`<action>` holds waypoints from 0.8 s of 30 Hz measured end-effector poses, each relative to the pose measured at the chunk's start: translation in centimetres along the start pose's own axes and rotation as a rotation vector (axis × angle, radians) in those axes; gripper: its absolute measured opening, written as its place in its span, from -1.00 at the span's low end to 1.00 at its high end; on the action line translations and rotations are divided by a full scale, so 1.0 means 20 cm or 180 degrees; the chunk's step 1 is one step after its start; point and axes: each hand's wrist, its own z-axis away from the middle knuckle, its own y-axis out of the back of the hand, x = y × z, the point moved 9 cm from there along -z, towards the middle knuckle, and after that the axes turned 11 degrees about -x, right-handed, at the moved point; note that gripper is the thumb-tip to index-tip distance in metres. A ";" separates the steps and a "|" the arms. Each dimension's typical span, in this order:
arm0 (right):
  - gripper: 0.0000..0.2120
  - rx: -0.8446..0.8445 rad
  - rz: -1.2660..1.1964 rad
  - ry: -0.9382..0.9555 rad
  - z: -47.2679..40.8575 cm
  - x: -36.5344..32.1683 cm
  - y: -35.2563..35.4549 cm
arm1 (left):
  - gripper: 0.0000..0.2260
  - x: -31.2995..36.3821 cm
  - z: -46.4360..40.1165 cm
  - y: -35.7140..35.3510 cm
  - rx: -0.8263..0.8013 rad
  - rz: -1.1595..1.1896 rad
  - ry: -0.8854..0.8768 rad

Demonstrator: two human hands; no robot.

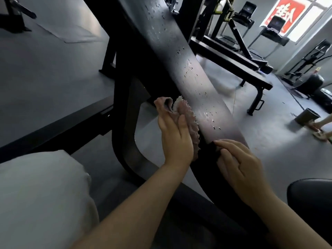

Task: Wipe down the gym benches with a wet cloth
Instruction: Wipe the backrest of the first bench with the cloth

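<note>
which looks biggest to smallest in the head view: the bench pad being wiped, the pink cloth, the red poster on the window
1. bench pad
2. pink cloth, pressed against it by the left hand
3. red poster, much farther away, so its apparent size misleads

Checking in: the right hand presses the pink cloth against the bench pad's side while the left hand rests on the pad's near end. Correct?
Not quite. In the head view it is the left hand that presses the pink cloth against the side of the bench pad; the right hand rests on the pad's near end.
</note>
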 end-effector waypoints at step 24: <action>-0.91 0.0139 0.0210 0.0806 0.34 -0.10 0.03 | -0.41 -0.20 0.69 -0.36 -0.0715 0.0392 0.0640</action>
